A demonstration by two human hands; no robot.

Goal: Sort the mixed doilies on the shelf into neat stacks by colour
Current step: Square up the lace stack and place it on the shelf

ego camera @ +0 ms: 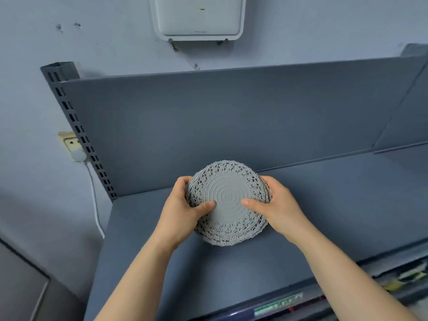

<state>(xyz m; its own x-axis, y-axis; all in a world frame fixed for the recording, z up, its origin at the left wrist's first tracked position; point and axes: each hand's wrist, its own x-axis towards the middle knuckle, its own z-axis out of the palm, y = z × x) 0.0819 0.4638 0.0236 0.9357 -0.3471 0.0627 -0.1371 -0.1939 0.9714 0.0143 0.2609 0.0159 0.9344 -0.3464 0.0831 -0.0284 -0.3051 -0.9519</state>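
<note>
**Two bare hands hold a stack of grey doilies over a dark shelf**

Seen from a head-worn camera looking down, two bare forearms reach up from the bottom edge and meet near the middle of the view. Between the hands is a stack of doilies (228, 202): round, grey, with a ringed solid centre and a lacy openwork border. Several layered edges show at the stack's 5 and 6 o'clock side, slightly fanned out of line. Every visible layer looks grey; whether other colours lie beneath cannot be told.

The left hand (183, 208) takes the stack at its 9 o'clock edge. Its thumb lies flat on the top doily, pointing toward the centre, while the fingers curl around the rim and under it. The right hand (276, 202) mirrors this at 3 o'clock: thumb pressed on top, fingers wrapped behind the edge. Each grip is closed on the stack, pinching it between thumb and fingers. Both wrists are bent slightly inward, and the forearms angle toward each other like an upside-down V.

The stack sits low over the shelf (324, 205), a flat dark blue-grey surface with a tall back panel; its near edge seems to touch or nearly touch the surface, though this is hard to judge.

At 12 o'clock, a white wall-mounted device (196, 17) shows a small green light. At 9 o'clock, a wall socket (70, 143) holds a white plug, its cable trailing downward.
</note>
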